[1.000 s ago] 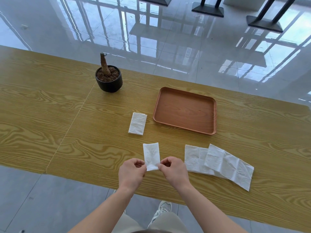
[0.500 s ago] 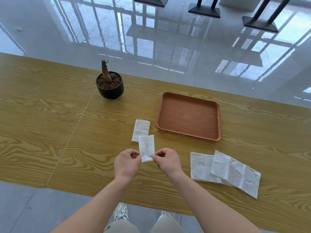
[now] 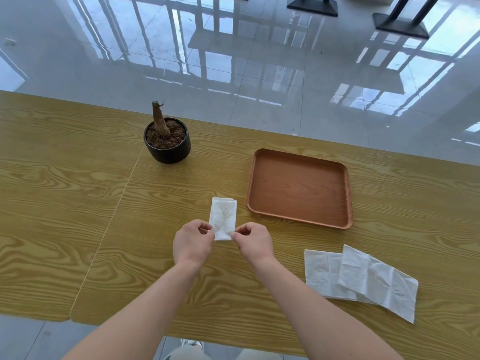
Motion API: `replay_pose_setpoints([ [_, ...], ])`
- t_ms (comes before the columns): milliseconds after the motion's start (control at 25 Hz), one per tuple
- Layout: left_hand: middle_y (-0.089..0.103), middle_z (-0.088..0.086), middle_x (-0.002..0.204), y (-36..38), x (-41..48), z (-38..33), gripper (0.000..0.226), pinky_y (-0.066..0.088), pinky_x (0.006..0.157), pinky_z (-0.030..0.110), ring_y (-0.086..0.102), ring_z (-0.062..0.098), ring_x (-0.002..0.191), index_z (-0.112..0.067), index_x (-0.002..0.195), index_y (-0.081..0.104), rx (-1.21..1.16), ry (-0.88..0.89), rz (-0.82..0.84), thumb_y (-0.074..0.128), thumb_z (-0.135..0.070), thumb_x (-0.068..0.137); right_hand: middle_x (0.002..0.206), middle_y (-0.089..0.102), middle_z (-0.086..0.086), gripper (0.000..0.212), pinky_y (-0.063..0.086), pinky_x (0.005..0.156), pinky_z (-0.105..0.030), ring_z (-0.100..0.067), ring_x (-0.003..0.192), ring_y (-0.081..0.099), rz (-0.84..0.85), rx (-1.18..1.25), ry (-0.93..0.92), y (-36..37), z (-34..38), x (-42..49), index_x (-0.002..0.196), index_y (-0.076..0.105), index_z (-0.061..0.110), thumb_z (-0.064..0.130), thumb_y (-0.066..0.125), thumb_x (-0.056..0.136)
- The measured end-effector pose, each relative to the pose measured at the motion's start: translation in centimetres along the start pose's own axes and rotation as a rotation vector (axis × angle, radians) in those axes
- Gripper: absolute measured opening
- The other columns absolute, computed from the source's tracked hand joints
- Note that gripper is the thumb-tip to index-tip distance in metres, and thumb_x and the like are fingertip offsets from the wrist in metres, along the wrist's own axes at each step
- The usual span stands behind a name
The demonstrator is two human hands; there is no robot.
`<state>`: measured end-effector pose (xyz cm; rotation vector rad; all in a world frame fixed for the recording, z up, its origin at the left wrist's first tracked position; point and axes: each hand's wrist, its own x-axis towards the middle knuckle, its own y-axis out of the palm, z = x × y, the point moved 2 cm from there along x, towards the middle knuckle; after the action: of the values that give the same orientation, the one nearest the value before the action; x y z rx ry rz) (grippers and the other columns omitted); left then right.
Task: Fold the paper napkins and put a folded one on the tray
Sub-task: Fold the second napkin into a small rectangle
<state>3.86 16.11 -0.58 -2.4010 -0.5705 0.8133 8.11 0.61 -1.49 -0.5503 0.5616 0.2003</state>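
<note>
While both hands pinch its lower corners, left hand point(image 3: 193, 245) and right hand point(image 3: 253, 244), the small folded white paper napkin point(image 3: 223, 218) sits at frame centre, just left of the brown wooden tray point(image 3: 298, 188).

Upper left of centre, a black pot point(image 3: 167, 145) of brown soil with a bare cut stem stands on the yellow wood-grain table point(image 3: 65, 203). Beyond, glossy grey floor tiles point(image 3: 233, 61) mirror window frames; dark stand bases point(image 3: 401, 28) sit top right.
</note>
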Motion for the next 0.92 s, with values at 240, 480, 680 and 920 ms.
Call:
replay_pose_setpoints([
  [240,0.067,-0.015,0.073,-0.1,2.0,-0.4,0.009,0.048,0.062,0.028,0.063,0.007,0.072,-0.027,0.081,0.071,0.039,-0.014,-0.002,0.066,-0.021,0.078,0.08,0.072,0.01,0.009,0.057,0.079,-0.035,-0.009,0.078,0.067,-0.033,-0.001,0.028,0.9,0.3,1.2,0.08,0.072,0.023,0.031,0.075,0.083],
  [480,0.067,-0.015,0.074,0.4,2.9,-0.4,0.008,0.047,0.06,0.027,0.062,0.005,0.072,-0.029,0.082,0.07,0.072,-0.014,0.018,0.065,-0.022,0.079,0.079,0.072,0.009,0.01,0.057,0.079,-0.036,-0.012,0.078,0.067,-0.052,-0.027,0.047,1.1,0.3,2.1,0.08,0.072,0.022,0.031,0.076,0.083],
  [680,0.069,-0.013,0.078,0.8,2.9,0.4,0.007,0.052,0.066,0.031,0.064,0.011,0.075,-0.028,0.083,0.07,0.117,-0.027,0.018,0.065,-0.023,0.08,0.077,0.07,0.012,0.011,0.054,0.074,-0.031,-0.007,0.076,0.065,-0.043,-0.115,0.056,1.3,-0.2,2.4,0.081,0.072,0.024,0.034,0.075,0.084],
  [920,0.069,-0.007,0.086,1.3,3.3,0.6,0.009,0.054,0.071,0.035,0.064,0.013,0.079,-0.024,0.09,0.07,0.118,0.006,0.0,0.067,-0.025,0.082,0.08,0.069,0.013,0.009,0.051,0.071,-0.026,-0.006,0.078,0.064,-0.042,-0.153,0.034,1.3,-0.2,2.6,0.085,0.069,0.026,0.034,0.073,0.083],
])
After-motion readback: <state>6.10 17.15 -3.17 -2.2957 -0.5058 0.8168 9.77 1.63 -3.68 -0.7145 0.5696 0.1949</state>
